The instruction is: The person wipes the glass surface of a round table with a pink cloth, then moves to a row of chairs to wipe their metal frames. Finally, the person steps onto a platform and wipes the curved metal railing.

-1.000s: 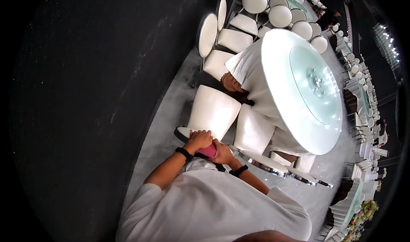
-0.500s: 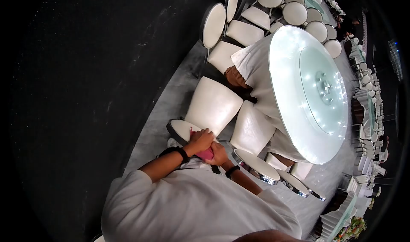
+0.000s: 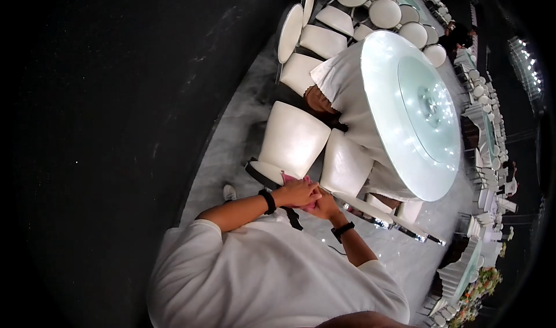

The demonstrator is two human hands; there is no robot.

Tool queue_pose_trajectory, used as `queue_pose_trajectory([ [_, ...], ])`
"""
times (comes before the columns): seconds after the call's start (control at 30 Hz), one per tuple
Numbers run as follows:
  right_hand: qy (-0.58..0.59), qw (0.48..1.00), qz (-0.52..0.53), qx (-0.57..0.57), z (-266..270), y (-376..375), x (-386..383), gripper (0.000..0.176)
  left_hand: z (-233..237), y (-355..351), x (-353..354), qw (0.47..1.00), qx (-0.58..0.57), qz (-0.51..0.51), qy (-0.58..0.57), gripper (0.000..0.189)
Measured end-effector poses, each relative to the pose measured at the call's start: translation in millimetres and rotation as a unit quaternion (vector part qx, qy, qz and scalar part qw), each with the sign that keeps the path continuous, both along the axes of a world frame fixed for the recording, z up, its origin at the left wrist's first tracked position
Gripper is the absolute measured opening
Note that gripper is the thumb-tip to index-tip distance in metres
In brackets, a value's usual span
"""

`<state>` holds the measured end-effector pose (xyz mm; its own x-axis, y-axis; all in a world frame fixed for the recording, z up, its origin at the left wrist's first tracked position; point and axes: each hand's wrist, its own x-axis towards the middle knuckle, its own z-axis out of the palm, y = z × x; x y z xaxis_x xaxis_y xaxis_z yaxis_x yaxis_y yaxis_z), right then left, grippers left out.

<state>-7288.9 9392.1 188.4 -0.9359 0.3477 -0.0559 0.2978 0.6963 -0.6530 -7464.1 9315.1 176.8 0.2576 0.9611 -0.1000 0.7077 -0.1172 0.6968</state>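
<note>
Both hands are close together at the lower middle, over the near edge of a white chair's round back [image 3: 267,171]. My left hand [image 3: 296,193] is closed on a crumpled pink cloth [image 3: 287,178], with a corner of the cloth sticking out above the fingers. Against it, my right hand [image 3: 325,205] grips the other side of the same cloth. Beyond the hands lies the chair's white padded seat [image 3: 294,140]. A second white seat [image 3: 346,161] is just to its right. Black bands circle both wrists.
A round glass-topped table [image 3: 382,108] with a white tablecloth [image 3: 354,102] stands to the right. More white round-backed chairs [image 3: 384,13] are at the top. Chair backs [image 3: 399,224] lie right of my hands. A shoe [image 3: 230,192] shows on the grey floor. Distant people are at the right.
Both hands have moved right along the chair back with the pink cloth. The view has shifted slightly, and the shoe on the floor shows more fully.
</note>
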Motion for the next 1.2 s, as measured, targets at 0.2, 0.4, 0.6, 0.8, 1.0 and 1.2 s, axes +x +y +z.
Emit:
queue_pose_trajectory([
  [0.2,-0.036,0.988,-0.129,0.077,-1.3,-53.3,-58.0,0.069,-29.9,-31.0,-72.3,0.991,0.117,0.023,-0.057,0.040],
  [0.4,-0.060,0.942,-0.224,0.244,2.0,-90.4,-133.2,0.070,-81.6,-67.0,-125.2,0.971,0.111,0.106,-0.185,0.042],
  [0.6,-0.119,0.938,-0.194,0.262,9.0,-103.8,-171.8,0.035,-150.6,-76.7,-155.0,0.968,0.138,0.119,-0.170,0.039],
  [0.8,-0.089,0.945,-0.168,0.267,-21.0,-105.9,-191.2,0.030,-93.7,-102.5,-170.0,0.970,0.031,0.171,-0.170,0.040],
  [1.0,0.052,0.925,-0.301,0.225,5.3,-98.4,-122.1,0.020,-9.1,-83.4,-141.4,0.979,0.037,0.024,-0.199,0.020],
  [1.2,0.080,0.896,-0.407,0.157,-36.5,-61.7,-62.4,0.028,14.2,-52.2,-84.5,0.991,0.129,-0.009,-0.018,0.007],
])
